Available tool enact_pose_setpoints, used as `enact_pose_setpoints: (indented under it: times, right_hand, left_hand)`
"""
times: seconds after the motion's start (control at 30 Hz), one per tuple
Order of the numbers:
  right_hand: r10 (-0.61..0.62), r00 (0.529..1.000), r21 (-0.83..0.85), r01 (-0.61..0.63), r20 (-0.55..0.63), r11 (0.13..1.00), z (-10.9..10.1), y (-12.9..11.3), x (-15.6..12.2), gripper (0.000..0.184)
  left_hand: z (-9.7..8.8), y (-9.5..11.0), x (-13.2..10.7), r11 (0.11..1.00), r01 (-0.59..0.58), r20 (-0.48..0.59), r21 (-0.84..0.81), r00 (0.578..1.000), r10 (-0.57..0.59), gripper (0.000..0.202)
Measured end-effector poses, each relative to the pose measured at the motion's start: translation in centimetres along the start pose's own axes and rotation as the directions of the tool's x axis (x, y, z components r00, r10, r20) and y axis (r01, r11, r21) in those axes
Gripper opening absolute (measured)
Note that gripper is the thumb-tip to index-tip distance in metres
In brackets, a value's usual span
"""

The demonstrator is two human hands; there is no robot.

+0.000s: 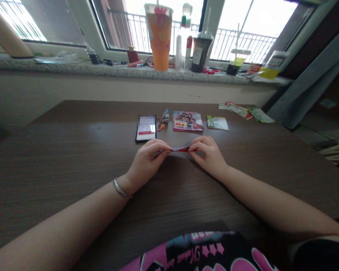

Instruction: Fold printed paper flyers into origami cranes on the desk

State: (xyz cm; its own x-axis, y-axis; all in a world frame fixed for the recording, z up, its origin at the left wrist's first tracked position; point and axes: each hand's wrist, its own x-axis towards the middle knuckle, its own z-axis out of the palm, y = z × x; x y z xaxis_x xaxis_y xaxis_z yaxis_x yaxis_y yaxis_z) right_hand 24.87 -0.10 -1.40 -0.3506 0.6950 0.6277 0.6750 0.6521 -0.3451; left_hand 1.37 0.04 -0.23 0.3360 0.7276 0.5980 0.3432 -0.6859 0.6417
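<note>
A narrow piece of printed paper (181, 149), red and white along its visible edge, stretches between my two hands just above the table. My left hand (149, 156), with a silver bangle at the wrist, pinches its left end. At the right end, the thumb and fingers of my right hand (208, 155) close on the same paper. Behind my left hand lies a phone (146, 129) with a lit screen. Beside it is a small folded paper piece (163, 120), partly upright. A stack of colourful printed leaflets (188, 121) lies beyond the held paper.
Green-and-white cards (217, 123) lie right of the leaflets, with more paper strips (237, 110) at the table's far right. On the stone windowsill (115, 70) stand a tall orange drink cup (160, 41), a dark cup (201, 52) and several bottles.
</note>
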Motion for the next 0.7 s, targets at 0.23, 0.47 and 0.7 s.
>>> enact_pose_setpoints:
  times: [0.23, 0.47, 0.7]
  right_hand:
    - [-0.039, 0.998, -0.069, 0.043, 0.058, 0.997, 0.0, 0.1, -0.1, 0.010]
    - [-0.051, 0.992, 0.001, 0.051, 0.118, 0.999, 0.0, 0.1, -0.1, 0.008]
    - [-0.070, 0.976, 0.067, 0.057, 0.205, 0.996, 0.1, 0.3, -0.3, 0.009]
  left_hand:
    - [0.0, 0.0, 0.0, 0.999, -0.003, -0.019, 0.044, 1.000, 0.004, 0.009]
    - [0.4, -1.3, -0.3, 0.975, -0.052, -0.027, 0.218, 0.998, 0.059, 0.053]
    - [-0.3, -2.0, -0.3, 0.878, -0.271, 0.292, 0.395, 0.943, 0.160, 0.029]
